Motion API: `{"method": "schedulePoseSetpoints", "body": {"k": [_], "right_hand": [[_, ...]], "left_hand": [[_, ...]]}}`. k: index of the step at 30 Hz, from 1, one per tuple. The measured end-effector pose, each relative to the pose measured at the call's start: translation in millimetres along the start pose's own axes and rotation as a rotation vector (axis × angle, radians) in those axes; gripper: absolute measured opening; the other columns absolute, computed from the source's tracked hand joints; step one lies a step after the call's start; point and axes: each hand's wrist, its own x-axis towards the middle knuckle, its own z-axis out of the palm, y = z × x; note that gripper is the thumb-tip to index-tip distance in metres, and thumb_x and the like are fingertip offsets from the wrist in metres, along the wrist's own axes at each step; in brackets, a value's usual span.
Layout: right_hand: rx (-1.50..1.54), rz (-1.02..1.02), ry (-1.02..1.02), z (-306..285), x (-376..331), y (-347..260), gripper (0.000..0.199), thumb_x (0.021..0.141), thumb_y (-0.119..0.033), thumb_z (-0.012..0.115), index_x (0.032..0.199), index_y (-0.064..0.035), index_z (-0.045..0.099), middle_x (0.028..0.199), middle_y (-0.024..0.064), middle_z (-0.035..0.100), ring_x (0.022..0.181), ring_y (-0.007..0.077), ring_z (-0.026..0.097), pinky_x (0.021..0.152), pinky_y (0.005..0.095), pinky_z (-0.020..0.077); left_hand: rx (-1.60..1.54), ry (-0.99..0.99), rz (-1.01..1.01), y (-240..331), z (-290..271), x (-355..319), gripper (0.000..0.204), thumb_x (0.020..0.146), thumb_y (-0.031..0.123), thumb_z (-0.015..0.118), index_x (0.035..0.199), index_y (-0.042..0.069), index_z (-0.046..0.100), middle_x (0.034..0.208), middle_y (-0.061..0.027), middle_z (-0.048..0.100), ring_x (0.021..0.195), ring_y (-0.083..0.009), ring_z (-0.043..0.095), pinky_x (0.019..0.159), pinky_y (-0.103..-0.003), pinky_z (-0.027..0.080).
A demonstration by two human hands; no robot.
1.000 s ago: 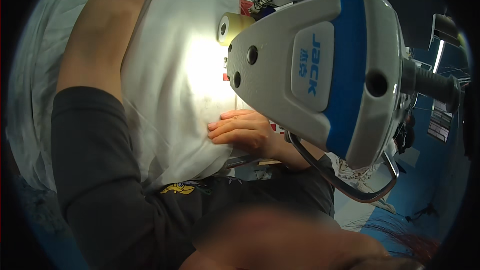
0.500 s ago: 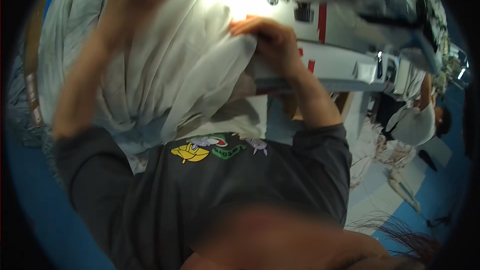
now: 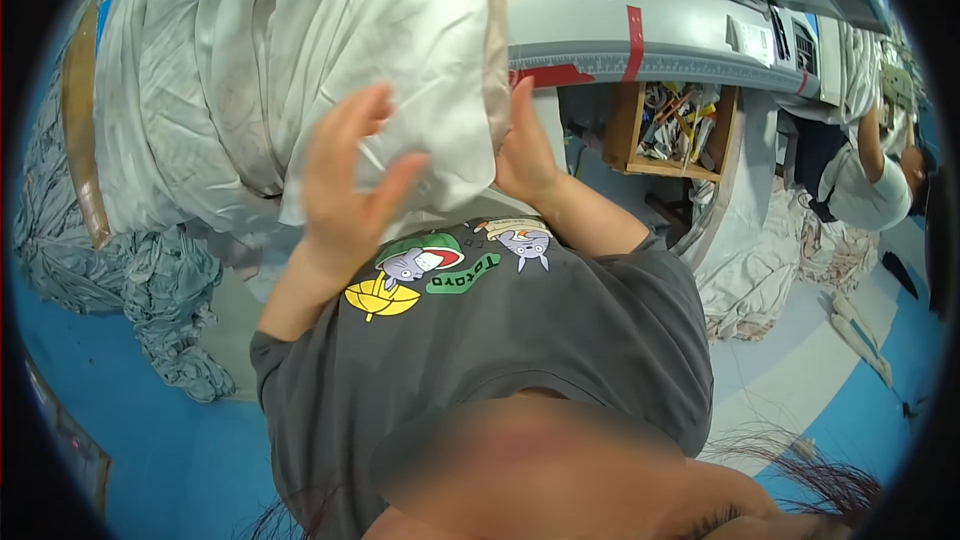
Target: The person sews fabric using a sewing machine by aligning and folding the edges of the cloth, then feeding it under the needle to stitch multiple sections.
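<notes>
A broad piece of white cloth (image 3: 420, 70) lies in front of me, its right border forming a straight, beige-tinted strip. My left hand (image 3: 350, 175) is over the cloth's near part, slightly smeared by motion. Its fingers and thumb are spread, with nothing between them. Beside the cloth's lower right border stands my right hand (image 3: 525, 155), touching the edge. One finger stretches up and away from me; the cloth edge partly hides the others. More white cloth (image 3: 230, 60) lies in long folds to the left.
Right of the cloth runs a pale machine table (image 3: 680, 25) with red tape and a ruler strip (image 3: 660, 68) along its front. Below it, a wooden drawer (image 3: 625, 130) holds small tools. Grey-green fabric (image 3: 170, 310) hangs at left. Another person (image 3: 865, 175) works at far right.
Both hands have come back toward my body, the left from the far left, the right from beside the lamp-lit machine head. The cloth now lies flatter, its right border straight.
</notes>
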Motion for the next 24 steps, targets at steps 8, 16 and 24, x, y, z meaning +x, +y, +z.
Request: {"method": "schedulePoseSetpoints", "body": {"k": [8, 16, 24], "right_hand": [[-0.406, 0.102, 0.192, -38.8, -32.7, 35.6, 0.024, 0.097, -0.032, 0.05, 0.102, -0.0088, 0.056, 0.08, -0.0035, 0.054, 0.066, 0.0045, 0.052, 0.054, 0.0222, 0.04], [-1.239, -0.128, 0.022, -34.1, -43.8, 32.4, 0.036, 0.099, -0.027, 0.044, 0.099, 0.0037, 0.062, 0.09, 0.0131, 0.07, 0.086, 0.0213, 0.067, 0.076, 0.0322, 0.0494], [-1.261, -0.066, -0.133, -33.6, -50.8, 28.9, 0.041, 0.1, -0.032, 0.04, 0.099, 0.0031, 0.062, 0.085, 0.016, 0.069, 0.079, 0.0278, 0.068, 0.073, 0.0359, 0.0519]], "left_hand": [[0.22, -0.268, 0.041, 8.9, 48.6, -27.0, 0.069, 0.066, 0.031, 0.08, 0.12, 0.001, 0.05, 0.118, -0.0148, 0.051, 0.105, -0.0316, 0.052, 0.083, -0.041, 0.045], [0.249, -0.34, -0.145, 15.0, 61.9, -28.7, 0.028, 0.078, 0.028, 0.072, 0.083, 0.005, 0.056, 0.071, -0.0073, 0.062, 0.056, -0.0263, 0.061, 0.051, -0.034, 0.048], [0.377, -0.407, -0.21, 10.1, 63.2, -16.9, 0.023, 0.083, 0.022, 0.063, 0.07, 0.007, 0.053, 0.062, -0.0079, 0.06, 0.054, -0.0276, 0.061, 0.048, -0.037, 0.046]]}}
